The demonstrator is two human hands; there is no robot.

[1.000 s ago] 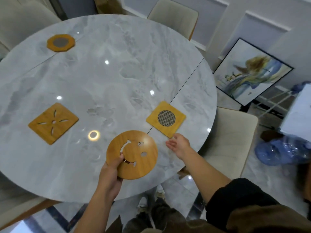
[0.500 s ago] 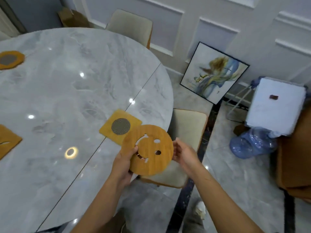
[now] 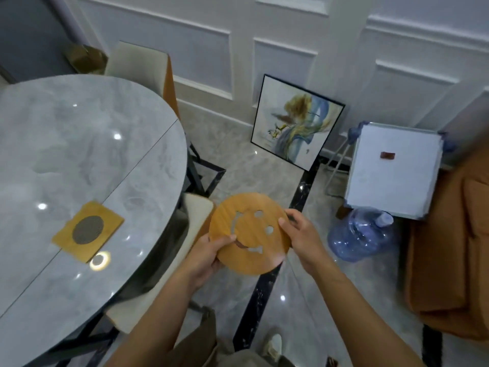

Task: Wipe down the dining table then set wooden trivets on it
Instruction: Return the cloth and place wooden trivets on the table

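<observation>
A round dining table [image 3: 79, 154] with a glossy grey marble-look top and a straight seam across it fills the left side. Around it are pale polished floor tiles crossed by a black strip [image 3: 264, 287], and behind it a white panelled wall [image 3: 291, 35]. A framed painting [image 3: 296, 123] leans against that wall. To its right stands a white box-like thing [image 3: 394, 168], with a blue water jug [image 3: 362, 234] lying on the floor beside it and an orange-brown piece of furniture [image 3: 449, 247] at the edge of view. The round trivet [image 3: 251, 234] is off the table. It is held tilted in the air above the floor, just right of the table's rim and not touching it, its face cut with a smile and two eye holes. The left hand [image 3: 209, 252] grips its left rim, thumb laid on the upper face and fingers tucked beneath; the right hand [image 3: 304, 237] grips the right rim likewise, thumb on top and fingers curled round the edge. The count: two trivets — the round one in the hands and one square trivet [image 3: 88, 231] with a dark mesh disc, lying flat on the table near its edge. There are also two chairs, one at the far side [image 3: 140, 67] and one pushed in near the hands [image 3: 195, 221], plus one painting and one jug.
</observation>
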